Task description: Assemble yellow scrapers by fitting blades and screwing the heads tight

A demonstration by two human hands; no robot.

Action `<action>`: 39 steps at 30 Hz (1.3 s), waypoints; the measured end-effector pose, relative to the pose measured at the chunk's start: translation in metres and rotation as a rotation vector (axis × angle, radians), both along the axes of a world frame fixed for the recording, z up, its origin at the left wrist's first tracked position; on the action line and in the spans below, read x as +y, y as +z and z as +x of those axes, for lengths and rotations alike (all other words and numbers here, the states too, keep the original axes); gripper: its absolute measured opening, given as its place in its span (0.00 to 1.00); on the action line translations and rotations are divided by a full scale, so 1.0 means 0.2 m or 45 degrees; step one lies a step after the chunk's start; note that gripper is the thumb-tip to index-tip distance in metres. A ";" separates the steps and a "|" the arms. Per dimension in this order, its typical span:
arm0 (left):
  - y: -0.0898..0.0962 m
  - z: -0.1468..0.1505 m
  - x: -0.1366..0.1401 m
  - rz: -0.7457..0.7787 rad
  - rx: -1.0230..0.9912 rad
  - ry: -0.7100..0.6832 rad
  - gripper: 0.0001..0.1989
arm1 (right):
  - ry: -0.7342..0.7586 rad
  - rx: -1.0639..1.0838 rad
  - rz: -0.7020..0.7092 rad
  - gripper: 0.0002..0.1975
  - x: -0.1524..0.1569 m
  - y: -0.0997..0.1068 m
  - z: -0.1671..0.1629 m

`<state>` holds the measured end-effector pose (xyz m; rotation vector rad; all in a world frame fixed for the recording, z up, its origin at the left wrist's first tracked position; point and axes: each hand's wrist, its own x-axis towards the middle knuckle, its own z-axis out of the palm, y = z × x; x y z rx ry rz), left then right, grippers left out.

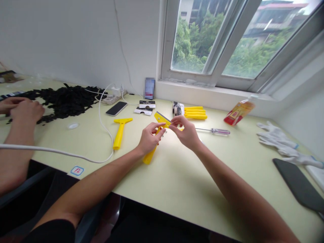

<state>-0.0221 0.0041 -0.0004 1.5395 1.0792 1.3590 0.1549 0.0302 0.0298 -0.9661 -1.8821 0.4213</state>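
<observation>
My left hand is closed around the neck of a yellow scraper, whose handle slants down toward me. A dark blade strip runs along the top edge of its wide head. At the head's right end, the fingers of my right hand are pinched together; anything between them is too small to make out. Several small screws lie on the table just under the head. Behind my right hand rests a screwdriver with a clear purplish handle. Another yellow scraper lies to the left of my hands.
Several yellow handles lie at the back, near small black-and-white packets. A phone, a white cable and black strips are leftward, by a co-worker's hands. Rightward are a bottle, gloves and a dark slab.
</observation>
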 end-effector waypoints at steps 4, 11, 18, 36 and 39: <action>0.00 0.01 0.00 0.065 0.017 -0.011 0.18 | -0.024 -0.070 0.163 0.04 -0.01 -0.03 -0.02; -0.01 0.01 0.00 0.071 -0.011 -0.061 0.17 | -0.049 0.010 0.021 0.11 0.02 -0.04 -0.02; -0.01 0.01 -0.01 0.009 -0.008 -0.080 0.17 | 0.311 0.348 -0.584 0.22 0.04 -0.04 -0.01; 0.01 0.00 -0.02 0.224 0.288 -0.074 0.14 | 0.451 0.491 -0.787 0.21 0.06 -0.04 0.03; 0.02 -0.02 -0.01 0.311 0.428 -0.041 0.13 | 0.498 0.553 -0.820 0.23 0.06 -0.06 0.04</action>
